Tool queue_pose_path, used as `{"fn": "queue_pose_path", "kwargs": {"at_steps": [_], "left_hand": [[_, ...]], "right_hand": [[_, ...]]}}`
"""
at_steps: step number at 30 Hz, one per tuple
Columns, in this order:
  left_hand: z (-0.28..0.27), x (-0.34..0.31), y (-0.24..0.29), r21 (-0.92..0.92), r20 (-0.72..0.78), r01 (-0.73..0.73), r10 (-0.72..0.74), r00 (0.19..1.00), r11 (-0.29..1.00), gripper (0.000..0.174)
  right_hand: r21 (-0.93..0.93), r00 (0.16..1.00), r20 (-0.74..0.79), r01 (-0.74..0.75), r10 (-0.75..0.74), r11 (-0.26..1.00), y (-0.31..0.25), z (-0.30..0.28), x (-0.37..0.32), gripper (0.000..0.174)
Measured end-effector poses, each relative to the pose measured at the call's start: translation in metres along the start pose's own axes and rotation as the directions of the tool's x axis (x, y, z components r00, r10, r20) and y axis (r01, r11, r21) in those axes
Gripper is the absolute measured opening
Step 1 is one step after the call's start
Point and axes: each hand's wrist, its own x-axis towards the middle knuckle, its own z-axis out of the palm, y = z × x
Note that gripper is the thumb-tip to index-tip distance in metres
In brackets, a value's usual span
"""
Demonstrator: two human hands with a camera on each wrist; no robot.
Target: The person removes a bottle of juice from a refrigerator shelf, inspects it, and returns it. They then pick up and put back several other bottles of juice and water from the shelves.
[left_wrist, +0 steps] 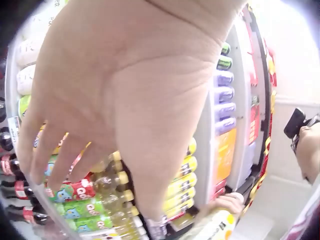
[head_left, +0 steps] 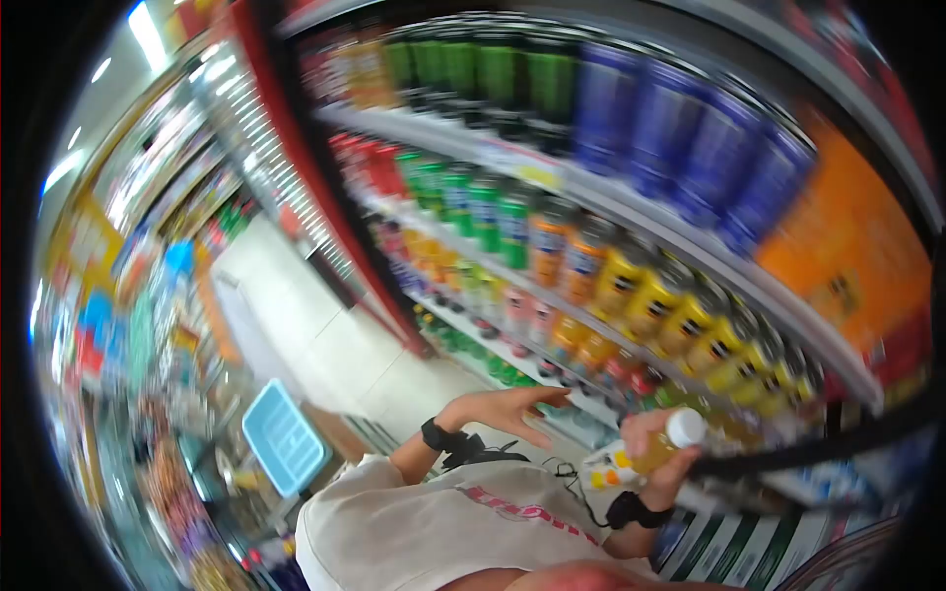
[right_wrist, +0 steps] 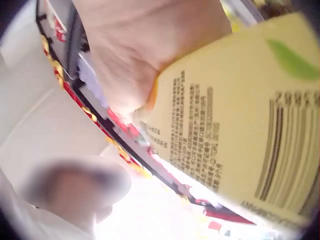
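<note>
My right hand (head_left: 642,433) grips a bottle of yellowish drink (head_left: 654,457) with a white cap (head_left: 686,427). The bottle's cream label (right_wrist: 230,125), with printed text, a barcode and a green leaf, fills much of the right wrist view, beside the curled hand (right_wrist: 150,35). My left hand (head_left: 507,412) reaches out with spread fingers before the lower shelves and holds nothing. In the left wrist view that hand (left_wrist: 120,85) covers much of the picture, its fingers over rows of drinks such as green-labelled bottles (left_wrist: 82,209) and yellow-capped bottles (left_wrist: 117,187).
A drinks shelf unit stands in front, with purple cans (head_left: 675,128), green cans (head_left: 512,227) and yellow cans (head_left: 690,325) on white shelves. An orange panel (head_left: 847,236) fills its upper right. A light-blue basket (head_left: 286,438) sits at left beside a pale floor (head_left: 365,360).
</note>
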Motion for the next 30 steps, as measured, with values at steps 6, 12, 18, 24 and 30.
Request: {"fn": "queue_pose_path", "kwargs": {"at_steps": [6, 12, 18, 24, 30], "left_hand": [[-0.010, -0.080, 0.018, -0.012, -0.523, -0.247, 0.204, 0.827, 0.969, 0.107], [-0.032, -0.142, -0.016, -0.120, -0.858, -0.137, -0.034, 0.512, 0.983, 0.062], [-0.054, -0.199, -0.032, -0.295, -0.603, -0.102, -0.102, 0.791, 0.950, 0.052], [-0.069, -0.212, -0.028, -0.269, -0.511, -0.068, -0.082, 0.856, 0.961, 0.054], [-0.065, -0.193, -0.007, -0.252, -0.650, -0.017, -0.156, 0.744, 0.968, 0.059]], "right_hand": [[-0.363, 0.979, -0.005, -0.191, 0.203, 0.912, 0.119, 0.104, 0.058, 0.043], [-0.140, 0.909, 0.235, -0.319, 0.345, 0.937, 0.177, 0.219, 0.097, 0.024], [-0.076, 0.596, 0.574, -0.644, 0.561, 0.761, 0.212, 0.235, 0.101, 0.016], [0.060, 0.493, 0.781, -0.670, 0.383, 0.740, 0.220, 0.243, 0.109, 0.013], [0.029, 0.564, 0.741, -0.569, 0.365, 0.822, 0.209, 0.242, 0.116, 0.010]]}}
